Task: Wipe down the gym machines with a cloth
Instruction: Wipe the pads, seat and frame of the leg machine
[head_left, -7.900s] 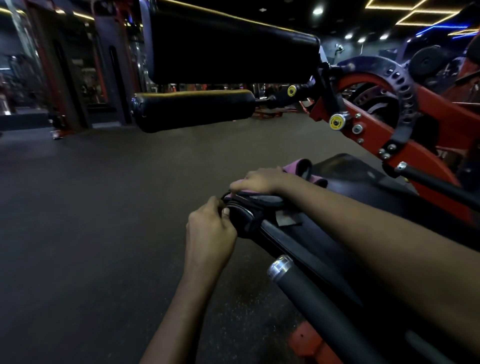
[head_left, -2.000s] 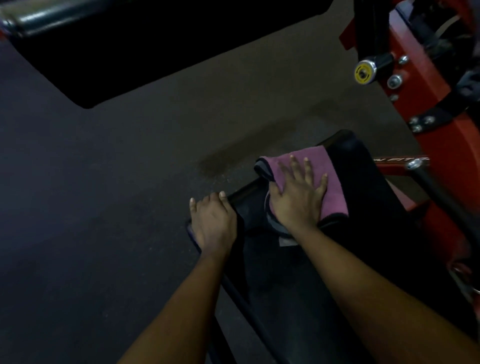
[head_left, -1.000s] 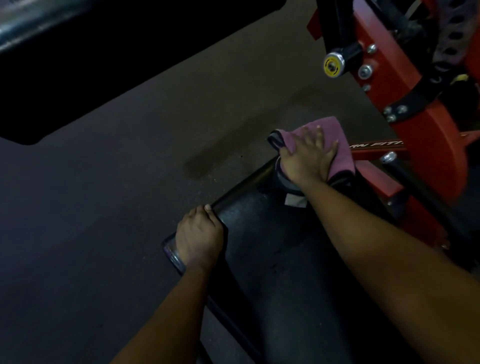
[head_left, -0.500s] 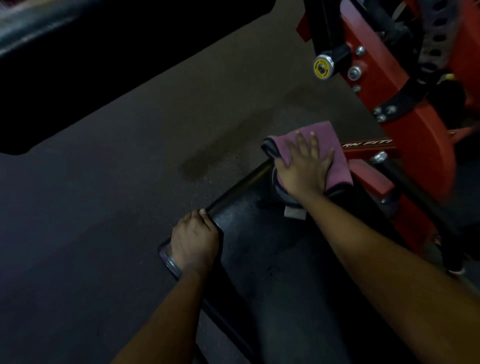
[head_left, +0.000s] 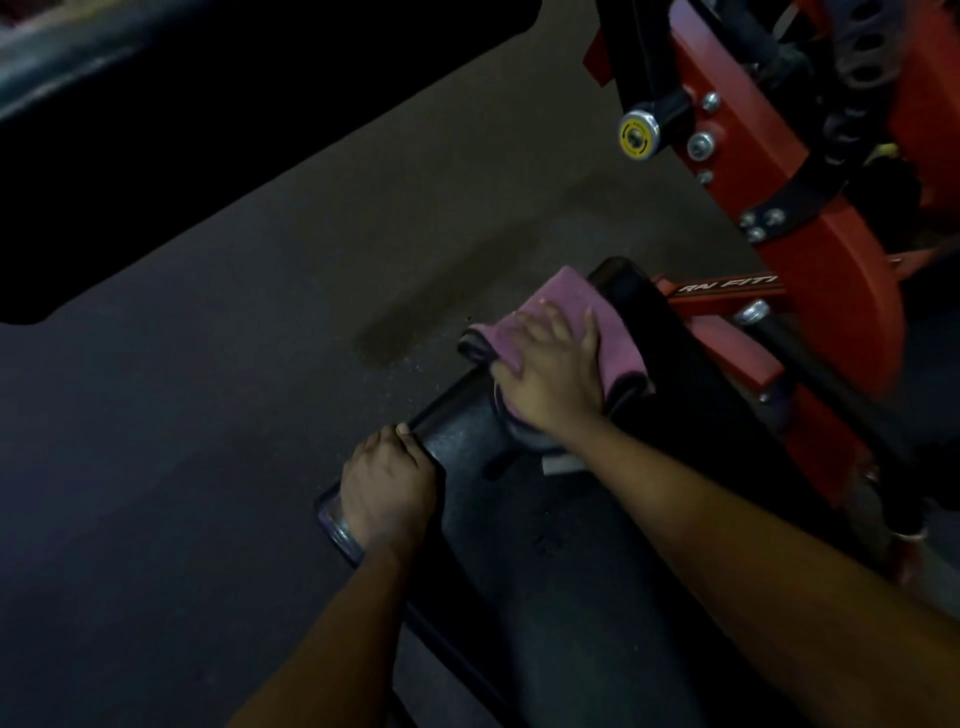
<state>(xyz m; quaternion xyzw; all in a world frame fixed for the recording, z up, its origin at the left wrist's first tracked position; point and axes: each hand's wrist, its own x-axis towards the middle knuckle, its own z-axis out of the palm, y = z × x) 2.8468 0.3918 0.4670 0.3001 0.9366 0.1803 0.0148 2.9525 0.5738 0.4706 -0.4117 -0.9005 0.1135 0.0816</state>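
Change vs 0.5 s ago: we see the right hand (head_left: 550, 364) and pink cloth (head_left: 621, 338) drawn back a bit from the far end of the seat pad (head_left: 545, 571). A strip of bare black pad now shows beyond the cloth, where the cloth covered that end before.
Left hand vs 0.5 s ago: the left hand (head_left: 389, 488) is at the same spot on the pad's left edge.
Right hand grip: flat, palm down, fingers straight & spread, pressing the cloth onto the pad; nothing pinched.
Left hand grip: fingers curled over the pad's left edge, thumb on top; clamped on the pad.
Cloth vs grip: folded, directly under the right palm & fingers. Pink sticks out past the fingertips and on the hand's right side; its dark hem hangs just off the pad's left edge. It's apart from the left hand, which sits nearer us along that edge.
Cloth location: far left part of the pad, near the red frame (head_left: 831, 291) w/ white lettering.
Under left wrist: a clear plastic rim (head_left: 335, 519); we can't tell what it is.
Frame detail: yellow-capped knob (head_left: 638, 136) & bolts, top right.
Bar: black handle bar (head_left: 831, 384) w/ chrome end, right of the pad.
Overhead: black roller pad (head_left: 208, 104), top left, blurred.
Floor: dark rubber floor (head_left: 208, 415) w/ a darker stain (head_left: 441, 301) left of the cloth.
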